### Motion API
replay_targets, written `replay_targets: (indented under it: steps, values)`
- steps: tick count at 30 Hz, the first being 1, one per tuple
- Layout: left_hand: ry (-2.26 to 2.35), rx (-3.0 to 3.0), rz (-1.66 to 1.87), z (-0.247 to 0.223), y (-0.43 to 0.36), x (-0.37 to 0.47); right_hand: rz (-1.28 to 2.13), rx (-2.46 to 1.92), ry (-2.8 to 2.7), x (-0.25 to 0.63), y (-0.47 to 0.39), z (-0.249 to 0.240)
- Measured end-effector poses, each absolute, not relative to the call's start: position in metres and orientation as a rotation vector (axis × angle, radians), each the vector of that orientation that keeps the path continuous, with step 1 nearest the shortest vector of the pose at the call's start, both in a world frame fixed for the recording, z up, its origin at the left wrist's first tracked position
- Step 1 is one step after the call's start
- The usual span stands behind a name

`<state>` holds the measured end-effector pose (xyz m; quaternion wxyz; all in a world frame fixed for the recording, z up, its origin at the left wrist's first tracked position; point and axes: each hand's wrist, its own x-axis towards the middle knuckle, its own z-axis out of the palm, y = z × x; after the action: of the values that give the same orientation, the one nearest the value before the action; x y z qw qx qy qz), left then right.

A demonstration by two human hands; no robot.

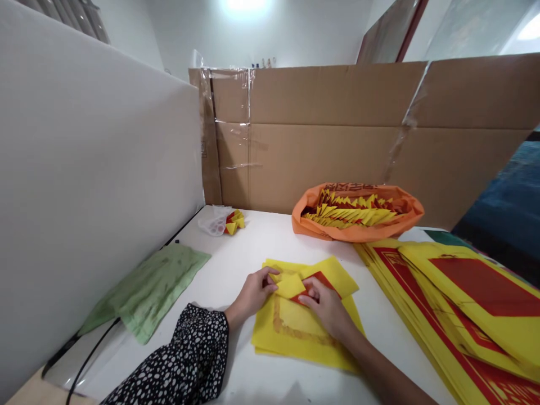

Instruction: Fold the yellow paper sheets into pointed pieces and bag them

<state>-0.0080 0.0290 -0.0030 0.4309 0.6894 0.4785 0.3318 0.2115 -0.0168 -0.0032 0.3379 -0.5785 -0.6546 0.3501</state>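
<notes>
Left hand [256, 288]: 1. Right hand [324, 306]: 1. Table [230, 264]: 1. Orange bag [304, 221]: 1. Green cloth [158, 287]: 1. Black cable [91, 351]: 1. Folded pieces [356, 216] in bag: many, uncountable. Yellow sheets [307, 353] under hands: 2+. Printed sheets [481, 284], right: several, overlapped.

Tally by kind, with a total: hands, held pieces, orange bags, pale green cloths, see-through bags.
Left hand and right hand: 2
Held yellow-and-red piece: 1
Orange bag: 1
Pale green cloth: 1
See-through bag: 1
Total: 6
</notes>
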Motion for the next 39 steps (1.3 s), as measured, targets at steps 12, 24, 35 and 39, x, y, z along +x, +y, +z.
replay_targets:
  steps: [12, 24, 35, 39]
  values:
    - [1.42, 2.302, 0.661, -0.008, 0.025, 0.001, 0.622, -1.491, -2.002, 0.21, -0.01, -0.009]
    - [1.509, 2.34, 0.504, 0.005, 0.022, 0.004, 0.569, -1.572, -1.995, 0.206, -0.01, -0.01]
    - [1.067, 2.896, 0.247, -0.002, -0.025, 0.022, 0.522, -1.613, -2.067, 0.205, -0.011, -0.008]
    - [1.118, 2.787, 0.193, 0.0, -0.033, 0.023, 0.639, -1.61, -1.996, 0.218, -0.012, -0.006]
